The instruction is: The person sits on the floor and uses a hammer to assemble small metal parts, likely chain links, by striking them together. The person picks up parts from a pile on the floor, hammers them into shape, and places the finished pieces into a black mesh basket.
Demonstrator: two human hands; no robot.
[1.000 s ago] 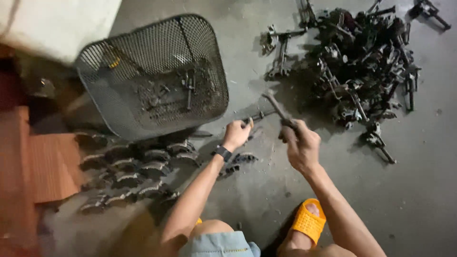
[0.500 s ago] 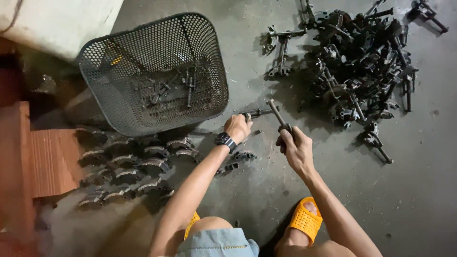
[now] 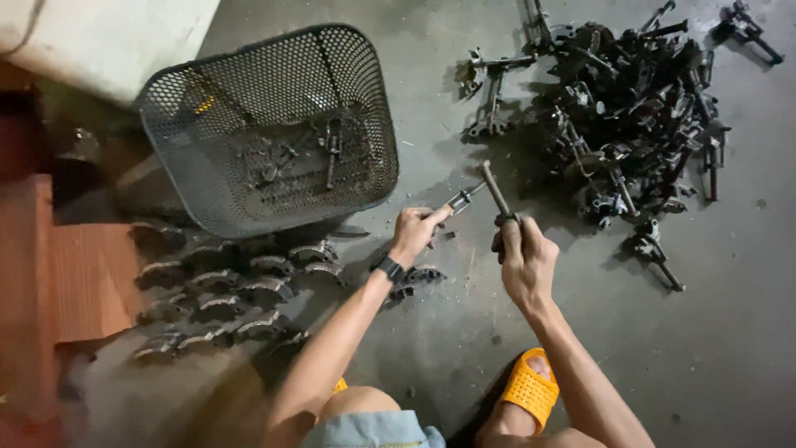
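Observation:
My left hand (image 3: 414, 231) grips a short metal tool (image 3: 461, 200) by its handle, its tip pointing up and right. My right hand (image 3: 522, 259) holds a dark metal rod-shaped part (image 3: 496, 189) upright, and the tool's tip meets the rod near its top. A black watch sits on my left wrist. Just below my left hand a curved dark metal part (image 3: 417, 276) lies on the concrete floor.
A black mesh basket (image 3: 207, 108) holding a few metal parts stands at the upper left. Rows of curved metal shoes (image 3: 240, 286) lie below it. A big heap of dark metal parts (image 3: 638, 116) fills the upper right. My orange sandal (image 3: 531, 390) is at the bottom.
Both hands have shifted slightly; the rod in my right hand now stands more upright against the tool's tip.

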